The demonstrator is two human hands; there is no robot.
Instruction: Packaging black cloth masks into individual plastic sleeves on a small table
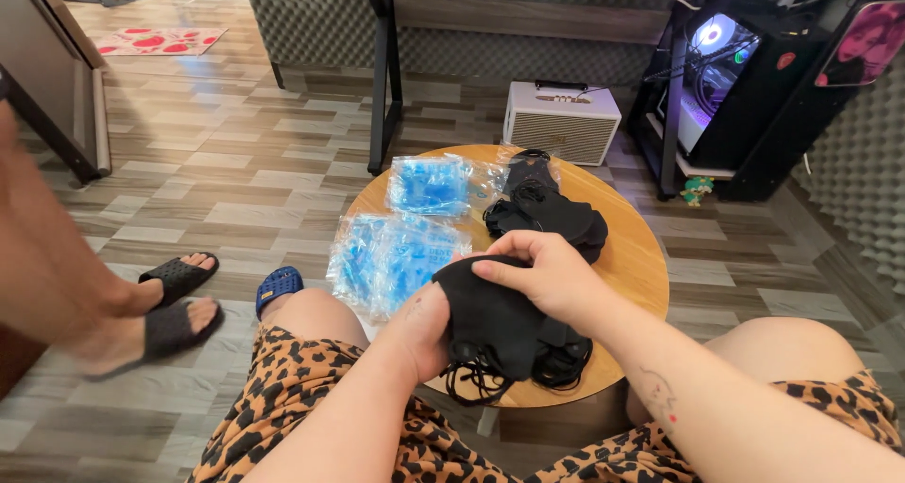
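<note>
Left hand [424,327]: it is at 6 o'clock of the table, fingers closed around a bunch of black masks [500,323] from below; the loops hang down under it.
Right hand [542,276]: it lies over the same bunch from the 3 o'clock side, thumb and fingers pinching the top mask, so both hands grip one bundle.
Masks in hand: several black cloth masks stacked together, held just above the table edge nearest to the person.
Black pile [547,210]: more black masks lie loose near the middle of the table, toward 1 o'clock from the hands, apart from the held bunch.
Blue packs [391,257]: flat clear bags with blue content lie at 9 o'clock of the table, one hanging over the edge; another one [429,183] lies at 11 o'clock.
Table [641,257]: round, wooden, low, standing between the person's knees.
Progress: as I judge it, the work is about half done; one part of the black masks is gathered in the hands, the other pile is not touched yet, and the blue packs look closed.
Around: a white speaker box [562,122] stands on the floor at 12 o'clock; another person's feet in black sandals [174,304] are at 9 o'clock.
</note>
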